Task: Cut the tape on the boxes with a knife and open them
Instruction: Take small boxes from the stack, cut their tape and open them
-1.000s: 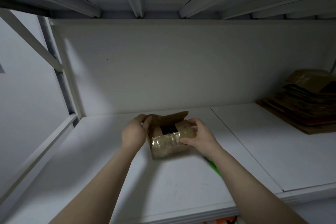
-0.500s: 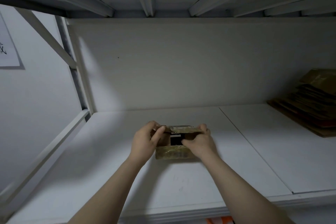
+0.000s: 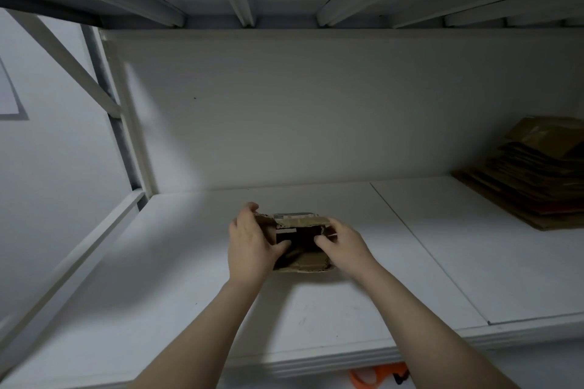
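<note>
A small brown cardboard box [image 3: 311, 262] wrapped in clear tape sits on the white shelf [image 3: 189, 294], its top flaps spread and a dark opening showing. My left hand [image 3: 251, 246] grips the box's left side, thumb reaching into the opening. My right hand [image 3: 343, 245] holds the right side, fingers curled over the flap edge. No knife is in view.
A stack of flattened cardboard boxes [image 3: 531, 180] lies at the back right of the shelf. An orange object [image 3: 376, 374] shows below the shelf's front edge. A diagonal brace and upright [image 3: 104, 98] stand at the left; a shelf deck hangs close overhead.
The box's flaps have been pulled further apart, showing more of the dark inside. Both hands shifted slightly on its sides. The green object beside my right arm is out of sight.
</note>
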